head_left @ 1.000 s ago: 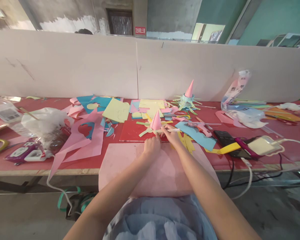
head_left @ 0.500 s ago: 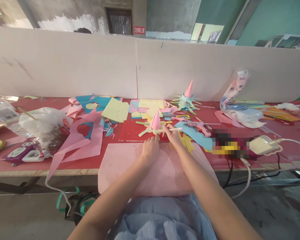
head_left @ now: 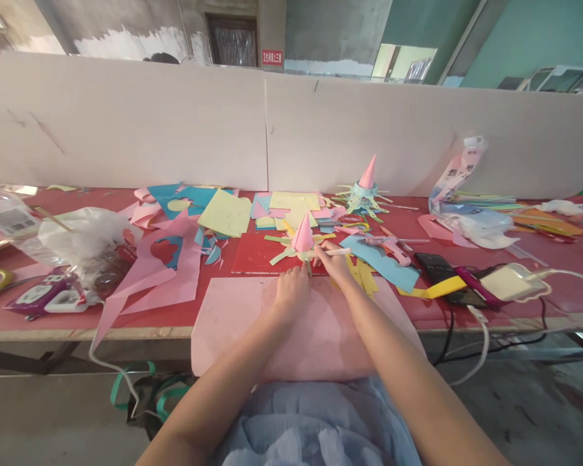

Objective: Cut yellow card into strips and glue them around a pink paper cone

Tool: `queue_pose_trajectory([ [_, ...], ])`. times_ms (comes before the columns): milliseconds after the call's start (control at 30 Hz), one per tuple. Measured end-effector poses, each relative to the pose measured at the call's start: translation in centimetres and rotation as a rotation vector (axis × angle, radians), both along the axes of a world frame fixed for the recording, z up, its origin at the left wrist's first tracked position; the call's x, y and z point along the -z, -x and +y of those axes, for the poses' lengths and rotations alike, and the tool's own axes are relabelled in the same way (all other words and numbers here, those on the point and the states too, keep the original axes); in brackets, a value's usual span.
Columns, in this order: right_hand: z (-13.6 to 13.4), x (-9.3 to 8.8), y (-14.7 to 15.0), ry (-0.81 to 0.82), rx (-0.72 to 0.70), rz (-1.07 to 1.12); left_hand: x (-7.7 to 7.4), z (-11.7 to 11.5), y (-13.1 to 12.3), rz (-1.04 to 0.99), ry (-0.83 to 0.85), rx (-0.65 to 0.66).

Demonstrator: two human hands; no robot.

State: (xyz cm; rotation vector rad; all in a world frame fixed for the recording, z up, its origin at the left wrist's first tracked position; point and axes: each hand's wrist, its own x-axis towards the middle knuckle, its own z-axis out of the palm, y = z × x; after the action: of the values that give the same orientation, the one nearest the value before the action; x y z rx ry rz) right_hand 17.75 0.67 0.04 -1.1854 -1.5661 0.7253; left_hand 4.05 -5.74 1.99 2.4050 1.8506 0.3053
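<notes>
A pink paper cone (head_left: 302, 234) stands upright on a pale base with yellow and green paper strips (head_left: 282, 257) spreading outward. My left hand (head_left: 293, 287) is at the near side of this paper craft, its fingers closed together at a light green strip. From the right, my right hand (head_left: 334, 264) reaches in with bent, closed fingers around a thin pale stick (head_left: 339, 251), which lies level across them. Whether the stick is a pen or rolled paper I cannot tell. The fingertips of both hands are partly hidden by the craft and by the hands themselves.
A red board (head_left: 252, 254) lies under the craft, and a pink board (head_left: 243, 330) in front. A finished-looking cone craft (head_left: 364, 189) stands behind. On the right are a pink glue gun (head_left: 393, 249), a phone (head_left: 434, 266) and cables; on the left, paper scraps (head_left: 175, 291) and a power strip (head_left: 43, 298).
The hands and the craft hold nearly the same position. The pale stick in my right hand has shifted very slightly to the left. The view has barely moved.
</notes>
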Motion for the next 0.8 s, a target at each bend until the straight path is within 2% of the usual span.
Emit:
queue_pose_trajectory([
  [133, -0.1, -0.1, 0.0, 0.003, -0.008, 0.0, -0.1, -0.1, 0.0, -0.015, 0.01, 0.001],
  [367, -0.1, -0.2, 0.0, -0.011, 0.047, -0.01, -0.7, -0.3, 0.1, 0.017, 0.051, -0.002],
  [567, -0.4, -0.4, -0.1, 0.007, 0.11, 0.045, -0.9, -0.2, 0.4, -0.047, 0.054, 0.013],
  [800, -0.8, -1.0, 0.0, 0.01, 0.066, 0.066, -1.4, -0.2, 0.4, -0.046, 0.109, 0.013],
])
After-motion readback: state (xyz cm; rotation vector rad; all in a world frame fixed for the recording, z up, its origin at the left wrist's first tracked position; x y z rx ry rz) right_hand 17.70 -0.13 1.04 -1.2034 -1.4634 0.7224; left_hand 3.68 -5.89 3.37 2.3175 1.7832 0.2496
